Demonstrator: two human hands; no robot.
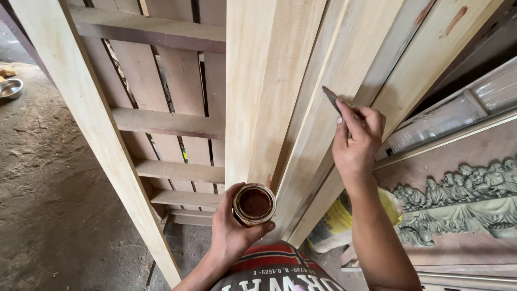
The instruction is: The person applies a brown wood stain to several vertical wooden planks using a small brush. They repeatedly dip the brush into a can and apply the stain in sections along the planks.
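A small round tin (254, 203) of dark reddish-brown filler was held in the left hand (232, 231) at the lower centre of the frame, its open mouth turned up toward the camera, with the fingers wrapped round its side and the thumb laid along its lower rim. A thin dark blade (333, 101), seemingly a putty knife, was pinched between the fingers and thumb of the right hand (356, 141) at the centre right of the frame, so that hand was closed on the tool. The blade's long axis was seen to run up and to the left from the hand, and its tip was laid against, or just off, a pale wooden board (344, 70) that slanted from lower centre toward the upper right; actual contact could not be told. The tin lay below and to the left of the blade, near but apart from it. The right hand was the nearer to the board, the left being kept beside the foot of the leaning boards.
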